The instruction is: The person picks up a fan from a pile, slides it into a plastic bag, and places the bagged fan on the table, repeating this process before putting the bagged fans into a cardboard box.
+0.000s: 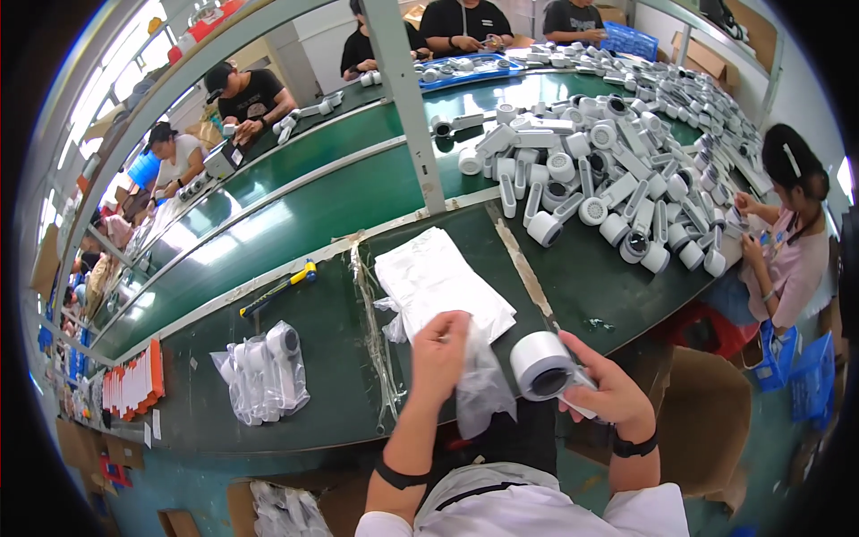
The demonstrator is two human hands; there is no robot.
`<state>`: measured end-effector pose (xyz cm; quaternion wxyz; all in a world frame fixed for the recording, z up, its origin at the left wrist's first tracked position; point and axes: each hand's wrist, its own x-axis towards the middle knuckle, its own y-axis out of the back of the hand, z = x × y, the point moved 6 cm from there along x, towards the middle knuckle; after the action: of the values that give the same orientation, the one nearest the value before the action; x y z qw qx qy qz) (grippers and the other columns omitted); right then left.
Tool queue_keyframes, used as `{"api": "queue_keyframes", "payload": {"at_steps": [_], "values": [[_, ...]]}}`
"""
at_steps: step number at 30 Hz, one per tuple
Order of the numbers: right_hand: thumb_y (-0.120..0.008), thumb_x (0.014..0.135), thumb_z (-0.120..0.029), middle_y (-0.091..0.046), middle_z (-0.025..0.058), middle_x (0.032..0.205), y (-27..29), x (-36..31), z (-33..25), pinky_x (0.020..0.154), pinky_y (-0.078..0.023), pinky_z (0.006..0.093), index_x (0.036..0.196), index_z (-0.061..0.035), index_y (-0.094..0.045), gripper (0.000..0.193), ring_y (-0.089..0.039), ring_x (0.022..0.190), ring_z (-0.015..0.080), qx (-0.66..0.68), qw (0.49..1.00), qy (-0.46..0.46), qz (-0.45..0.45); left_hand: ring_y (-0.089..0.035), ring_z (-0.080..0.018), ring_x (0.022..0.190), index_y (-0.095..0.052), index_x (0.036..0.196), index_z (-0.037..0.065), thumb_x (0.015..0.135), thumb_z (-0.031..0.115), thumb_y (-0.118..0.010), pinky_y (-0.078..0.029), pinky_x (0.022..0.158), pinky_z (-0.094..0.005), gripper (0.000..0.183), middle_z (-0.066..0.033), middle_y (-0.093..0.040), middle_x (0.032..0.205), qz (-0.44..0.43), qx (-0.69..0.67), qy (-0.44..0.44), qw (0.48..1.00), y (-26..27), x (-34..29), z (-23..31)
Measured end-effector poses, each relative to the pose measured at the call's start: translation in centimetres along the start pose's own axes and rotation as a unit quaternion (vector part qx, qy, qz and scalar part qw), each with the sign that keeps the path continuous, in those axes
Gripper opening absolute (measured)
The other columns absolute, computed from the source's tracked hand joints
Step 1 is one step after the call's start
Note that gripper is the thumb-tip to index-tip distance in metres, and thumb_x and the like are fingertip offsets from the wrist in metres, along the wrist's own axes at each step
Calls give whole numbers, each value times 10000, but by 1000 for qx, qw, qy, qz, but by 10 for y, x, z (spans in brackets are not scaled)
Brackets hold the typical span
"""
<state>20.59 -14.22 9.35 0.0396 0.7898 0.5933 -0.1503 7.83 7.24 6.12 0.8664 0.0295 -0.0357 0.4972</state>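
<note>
My left hand [438,358] is closed, pinching the top of a clear plastic bag [485,394] that hangs over the table's front edge. Just to its right, my right hand [613,389] grips the handle of a white and grey handheld device [539,358], its round, dark-centred head turned toward me. The device is apart from the bag's opening, as far as I can see. Beyond my hands lies a stack of flat white plastic bags [438,277]. Several bagged devices [264,376] sit side by side on the green table to the left.
A large heap of similar devices [591,161] covers the right and far table. A yellow-and-black hammer [282,286] and orange-edged white cards [134,385] lie leftward. Open cardboard boxes [707,421] stand below. A metal post [407,107] rises ahead. A co-worker [792,233] sits right.
</note>
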Motion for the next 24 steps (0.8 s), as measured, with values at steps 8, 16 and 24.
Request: {"api": "queue_keyframes", "payload": {"at_steps": [8, 16, 24], "values": [[-666, 762, -81, -640, 121, 939, -8, -1, 22, 532, -501, 265, 1418, 11, -378, 723, -626, 657, 155, 82, 996, 21, -7, -559, -105, 690, -627, 879, 34, 943, 141, -582, -474, 619, -279, 132, -3, -599, 802, 574, 13, -240, 783, 247, -85, 107], [-613, 756, 40, -633, 119, 893, -77, 43, 36, 543, -506, 271, 1373, 33, -411, 649, -620, 681, 154, 43, 989, -41, -138, -612, -87, 673, -636, 983, -23, 926, 103, -585, -486, 616, -245, 147, -80, -669, 820, 192, 472, 39, 860, 280, -96, 19], [-673, 831, -20, -657, 80, 833, -172, 77, 18, 574, -503, 239, 1467, -69, -292, 743, -611, 655, 110, -83, 949, -53, -298, -583, -74, 645, -614, 1011, -45, 938, 74, -581, -467, 599, -224, 143, -15, -623, 757, 213, 109, 7, 971, 259, -102, 21]]}}
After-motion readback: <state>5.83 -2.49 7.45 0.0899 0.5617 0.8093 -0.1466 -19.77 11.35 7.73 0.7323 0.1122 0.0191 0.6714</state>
